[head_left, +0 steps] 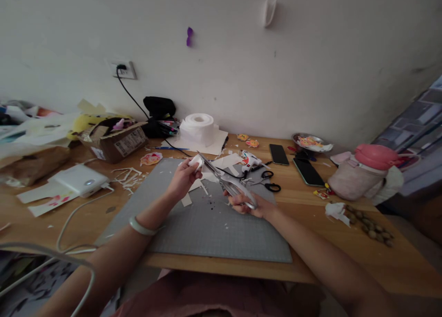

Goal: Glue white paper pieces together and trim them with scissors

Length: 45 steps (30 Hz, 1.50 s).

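Above the grey cutting mat (pixel 221 234), my left hand (pixel 185 176) pinches a small white piece (pixel 196 161), which looks like paper. My right hand (pixel 245 203) grips the handles of large silver scissors (pixel 228 181). Their blades point up and left, with the tips at the white piece; whether they are cutting into it I cannot tell. Strips and scraps of white paper (pixel 226 162) lie on the mat beneath and behind the blades. Just beyond my right hand rest black-handled scissors (pixel 271 181) and a white hot glue gun (pixel 250 160).
At the back stands a big white roll (pixel 197 129). To the left are a cardboard box (pixel 119 140), a white power bank (pixel 84 179) with a cable, and paper offcuts (pixel 129 176). Two phones (pixel 308 171), a metal bowl (pixel 309 142) and a pink-lidded container (pixel 362 174) occupy the right.
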### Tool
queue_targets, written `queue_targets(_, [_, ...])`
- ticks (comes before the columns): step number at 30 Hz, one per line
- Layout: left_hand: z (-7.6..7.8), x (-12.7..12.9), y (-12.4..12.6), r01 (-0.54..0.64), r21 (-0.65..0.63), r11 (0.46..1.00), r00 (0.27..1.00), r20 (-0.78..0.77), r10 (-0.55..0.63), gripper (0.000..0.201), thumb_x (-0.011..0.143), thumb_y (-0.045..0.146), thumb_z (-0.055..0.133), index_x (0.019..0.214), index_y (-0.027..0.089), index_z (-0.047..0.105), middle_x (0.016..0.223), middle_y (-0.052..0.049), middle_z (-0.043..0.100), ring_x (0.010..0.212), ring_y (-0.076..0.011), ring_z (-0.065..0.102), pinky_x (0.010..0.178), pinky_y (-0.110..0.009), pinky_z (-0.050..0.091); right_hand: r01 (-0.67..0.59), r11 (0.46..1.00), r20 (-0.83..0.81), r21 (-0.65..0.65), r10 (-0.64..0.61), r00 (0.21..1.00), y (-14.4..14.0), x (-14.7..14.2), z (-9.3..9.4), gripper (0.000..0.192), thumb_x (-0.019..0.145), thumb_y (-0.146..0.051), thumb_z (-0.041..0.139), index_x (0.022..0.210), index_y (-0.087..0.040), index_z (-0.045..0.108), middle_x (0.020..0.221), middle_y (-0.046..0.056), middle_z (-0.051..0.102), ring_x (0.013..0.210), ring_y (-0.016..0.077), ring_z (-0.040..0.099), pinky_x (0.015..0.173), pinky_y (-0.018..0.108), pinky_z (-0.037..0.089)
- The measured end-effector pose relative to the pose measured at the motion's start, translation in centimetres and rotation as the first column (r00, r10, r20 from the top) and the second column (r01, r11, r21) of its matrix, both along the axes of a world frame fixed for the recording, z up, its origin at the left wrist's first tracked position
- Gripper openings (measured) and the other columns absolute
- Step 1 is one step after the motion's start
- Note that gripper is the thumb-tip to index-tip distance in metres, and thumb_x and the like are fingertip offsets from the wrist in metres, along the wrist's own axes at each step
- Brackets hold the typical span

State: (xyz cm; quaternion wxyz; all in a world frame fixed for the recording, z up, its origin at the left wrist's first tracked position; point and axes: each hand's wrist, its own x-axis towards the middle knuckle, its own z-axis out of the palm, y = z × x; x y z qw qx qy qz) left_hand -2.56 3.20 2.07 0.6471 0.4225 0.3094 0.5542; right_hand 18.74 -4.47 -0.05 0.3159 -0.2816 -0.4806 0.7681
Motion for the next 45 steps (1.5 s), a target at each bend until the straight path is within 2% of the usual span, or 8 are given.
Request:
queue_targets(18, [0.5, -0.2, -0.1, -0.007, -0.029, 1.0, 1.0, 0.014, 0.007, 0.021, 0.062, 0.014, 0.066, 0.074, 0.016, 0.049, 0.055, 0.005, 0.051, 0.043, -0.0049, 0.04, 0.05, -0.021, 0.039, -0.043, 0.999, 0.029, 0.011, 0.043, 0.999, 0.3, 0.1, 0.2, 0.037, 0.066, -0.027, 0.069, 0.097, -0.018, 0.052, 0.058, -0.011, 0.037, 0.04, 0.0017, 0.026, 0.038, 0.019, 0.014])
queue_targets(22, [0.8, -0.4, -0.1, 0.008, -0.01, 1.0, 1.0, 0.013, -0.007, 0.021, 0.06, 0.014, 0.067, 0.072, 0.016, 0.049, 0.054, 0.006, 0.049, 0.042, -0.0042, 0.038, 0.048, -0.02, 0.037, 0.012, 1.0, 0.032, -0.001, -0.012, 0.999, -0.1, -0.6, 0.2, 0.027, 0.073, -0.037, 0.064, 0.085, -0.018, 0.05, 0.055, -0.011, 0.032, 0.04, 0.0019, 0.022, 0.037, 0.019, 0.012])
queue_targets(24, [0.9, -0.5, -0.1, 0.02, 0.002, 1.0, 1.0, -0.007, -0.02, 0.021, 0.059, 0.016, 0.068, 0.07, 0.016, 0.05, 0.053, 0.006, 0.049, 0.042, -0.0044, 0.038, 0.048, -0.021, 0.037, 0.017, 1.0, 0.016, -0.011, -0.017, 1.0, -0.2, -0.7, 0.1, 0.032, 0.073, -0.044, 0.064, 0.082, -0.018, 0.049, 0.055, -0.01, 0.031, 0.04, 0.0019, 0.021, 0.037, 0.019, 0.011])
queue_targets(27, [0.9, -0.5, -0.1, 0.024, 0.025, 0.999, 0.998, -0.057, -0.022, 0.021, 0.059, 0.019, 0.069, 0.07, 0.016, 0.051, 0.053, 0.005, 0.049, 0.044, -0.0056, 0.041, 0.047, -0.021, 0.036, -0.023, 0.999, 0.011, -0.046, 0.024, 1.0, -0.1, -0.5, 0.0, 0.038, 0.072, -0.049, 0.064, 0.088, -0.017, 0.05, 0.056, -0.01, 0.034, 0.039, 0.0018, 0.021, 0.037, 0.019, 0.008])
queue_targets(31, [0.8, -0.4, -0.2, 0.02, 0.037, 0.999, 0.997, -0.08, -0.017, 0.021, 0.06, 0.019, 0.068, 0.073, 0.015, 0.053, 0.055, 0.005, 0.05, 0.044, -0.0057, 0.041, 0.047, -0.022, 0.036, -0.052, 0.997, 0.009, -0.058, 0.053, 0.999, 0.1, -0.2, 0.1, 0.034, 0.076, -0.045, 0.061, 0.091, -0.017, 0.049, 0.057, -0.009, 0.035, 0.039, 0.0016, 0.022, 0.038, 0.019, 0.008])
queue_targets(37, [0.6, -0.5, 0.1, 0.032, 0.018, 0.999, 0.997, -0.07, -0.031, 0.02, 0.058, 0.018, 0.068, 0.071, 0.015, 0.053, 0.051, 0.006, 0.048, 0.042, -0.0049, 0.038, 0.047, -0.022, 0.036, -0.059, 0.998, 0.069, -0.032, 0.061, 0.996, 0.2, -0.1, 0.6, 0.03, 0.071, -0.03, 0.066, 0.091, -0.018, 0.049, 0.055, -0.011, 0.033, 0.039, 0.0015, 0.023, 0.038, 0.017, 0.01])
queue_targets(45, [0.7, -0.5, 0.1, 0.058, -0.021, 0.998, 0.997, -0.056, -0.059, 0.018, 0.059, 0.015, 0.067, 0.069, 0.015, 0.052, 0.049, 0.006, 0.047, 0.041, -0.0048, 0.038, 0.048, -0.022, 0.036, -0.061, 0.997, 0.072, -0.045, 0.064, 0.995, 0.5, 0.2, 0.4, 0.03, 0.07, -0.025, 0.066, 0.093, -0.018, 0.048, 0.057, -0.011, 0.034, 0.039, 0.0011, 0.024, 0.038, 0.017, 0.012])
